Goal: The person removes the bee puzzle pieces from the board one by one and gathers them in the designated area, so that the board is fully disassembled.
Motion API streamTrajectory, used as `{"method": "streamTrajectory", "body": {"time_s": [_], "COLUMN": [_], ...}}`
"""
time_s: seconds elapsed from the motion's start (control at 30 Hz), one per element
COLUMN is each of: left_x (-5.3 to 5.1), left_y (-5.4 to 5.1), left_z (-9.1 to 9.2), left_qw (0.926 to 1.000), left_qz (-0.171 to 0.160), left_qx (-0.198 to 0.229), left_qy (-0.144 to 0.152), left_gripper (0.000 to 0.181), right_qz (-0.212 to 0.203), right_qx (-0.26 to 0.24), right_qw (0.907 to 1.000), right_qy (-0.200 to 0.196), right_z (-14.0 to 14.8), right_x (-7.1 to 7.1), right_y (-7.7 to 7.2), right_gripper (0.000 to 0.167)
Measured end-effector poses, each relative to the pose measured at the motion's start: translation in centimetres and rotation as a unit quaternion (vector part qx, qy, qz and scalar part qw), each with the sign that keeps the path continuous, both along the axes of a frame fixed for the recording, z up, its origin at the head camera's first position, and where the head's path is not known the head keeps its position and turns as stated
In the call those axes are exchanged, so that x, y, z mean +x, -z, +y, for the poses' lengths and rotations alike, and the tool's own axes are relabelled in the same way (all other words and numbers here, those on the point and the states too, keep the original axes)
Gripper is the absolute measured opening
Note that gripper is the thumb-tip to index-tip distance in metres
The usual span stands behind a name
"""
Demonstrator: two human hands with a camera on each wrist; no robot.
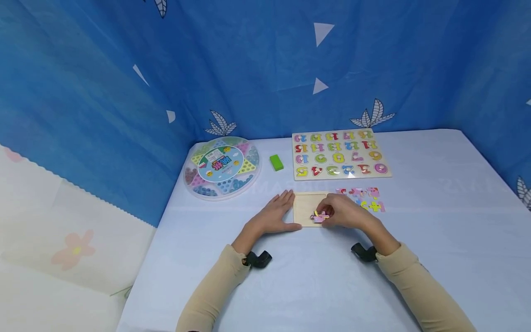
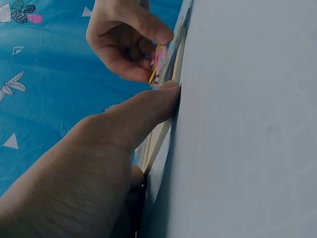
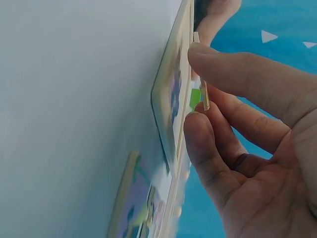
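My right hand (image 1: 343, 210) pinches a pink and yellow jigsaw puzzle piece (image 1: 320, 216) between thumb and fingertips, over the right part of a shallow wooden puzzle tray (image 1: 304, 205). In the left wrist view that piece (image 2: 159, 59) is tilted just above the tray. At the tray's left side lies my left hand (image 1: 275, 215), its fingers stretched out along the edge and its thumb (image 2: 153, 101) on the near rim. Several loose puzzle pieces (image 1: 375, 206) lie right of the tray, partly hidden by my right hand.
A wooden number board (image 1: 342, 154) lies at the back of the white table. Left of it are a green block (image 1: 276, 162) and a round Chinese checkers set (image 1: 221, 168) with colored beads. A blue curtain (image 1: 265, 69) hangs behind the table.
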State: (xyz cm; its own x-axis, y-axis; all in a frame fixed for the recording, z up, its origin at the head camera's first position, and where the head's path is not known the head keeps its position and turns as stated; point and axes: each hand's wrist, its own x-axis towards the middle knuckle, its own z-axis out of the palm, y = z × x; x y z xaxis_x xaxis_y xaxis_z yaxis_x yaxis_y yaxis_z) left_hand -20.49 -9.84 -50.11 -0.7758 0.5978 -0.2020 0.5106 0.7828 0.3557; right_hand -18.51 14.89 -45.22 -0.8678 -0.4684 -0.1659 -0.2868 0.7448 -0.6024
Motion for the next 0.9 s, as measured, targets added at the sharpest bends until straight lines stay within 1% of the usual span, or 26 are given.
{"method": "streamTrajectory", "body": {"time_s": [0.23, 0.47, 0.9], "left_x": [0.0, 0.0, -0.1], "left_y": [-0.2, -0.2, -0.1], "left_z": [-0.1, 0.0, 0.0], "left_qw": [1.0, 1.0, 1.0], "left_qz": [-0.002, 0.0, 0.0], "left_qx": [0.002, 0.0, 0.0], "left_qy": [0.002, 0.004, 0.003], "left_gripper": [0.103, 0.103, 0.103], "right_qz": [0.001, 0.015, 0.013], "right_qx": [0.002, -0.012, 0.0], "right_qw": [0.9998, 0.9997, 0.9992], "right_qy": [0.021, 0.017, 0.037], "right_z": [1.3, 3.1, 6.2], "right_x": [0.3, 0.6, 1.1], "right_y": [0.0, 0.1, -0.1], "right_gripper": [0.03, 0.03, 0.032]}}
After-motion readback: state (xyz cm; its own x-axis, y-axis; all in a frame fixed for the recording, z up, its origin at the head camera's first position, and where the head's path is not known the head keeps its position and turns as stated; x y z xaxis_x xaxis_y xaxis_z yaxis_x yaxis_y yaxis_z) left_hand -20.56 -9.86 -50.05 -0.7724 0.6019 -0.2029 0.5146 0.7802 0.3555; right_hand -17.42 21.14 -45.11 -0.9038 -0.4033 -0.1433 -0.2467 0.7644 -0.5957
